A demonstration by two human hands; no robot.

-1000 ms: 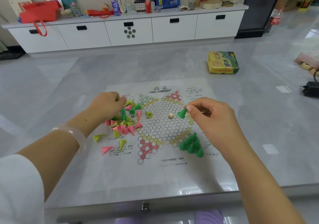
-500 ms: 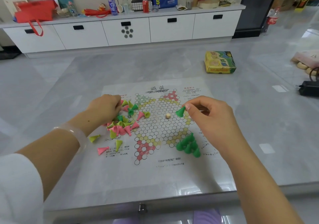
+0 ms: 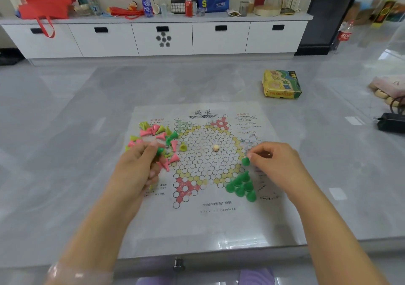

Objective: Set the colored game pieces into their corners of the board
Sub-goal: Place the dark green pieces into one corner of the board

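My right hand (image 3: 276, 164) pinched a green cone (image 3: 246, 161) by its tip above the board's (image 3: 203, 219) green corner, left hand (image 3: 140, 166) pinching another from the pile (image 3: 156, 134); light, slick, tippy, I judged

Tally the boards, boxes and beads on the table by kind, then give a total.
Board: 1
Box: 1
Bead: 1
Total: 3
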